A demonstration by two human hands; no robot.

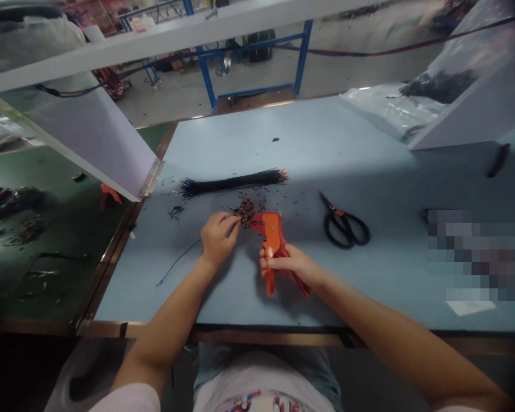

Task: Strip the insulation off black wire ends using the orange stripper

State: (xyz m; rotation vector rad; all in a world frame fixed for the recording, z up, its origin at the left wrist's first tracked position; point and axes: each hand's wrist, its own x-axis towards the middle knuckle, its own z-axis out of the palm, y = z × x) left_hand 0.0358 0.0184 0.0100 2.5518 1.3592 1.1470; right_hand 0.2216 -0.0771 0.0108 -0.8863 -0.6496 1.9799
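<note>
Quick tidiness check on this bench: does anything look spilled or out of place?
Yes. Small dark wire clippings are strewn across the blue bench top, heaped beside the orange wire stripper in the right hand. A loose black wire also lies apart from the long wire bundle, looking stray.

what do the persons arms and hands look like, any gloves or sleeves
The left hand and right hand are bare, with no gloves, and no watch or band shows at either wrist. The left arm and right arm are bare down to short white sleeves; the left sleeve shows most clearly.
</note>
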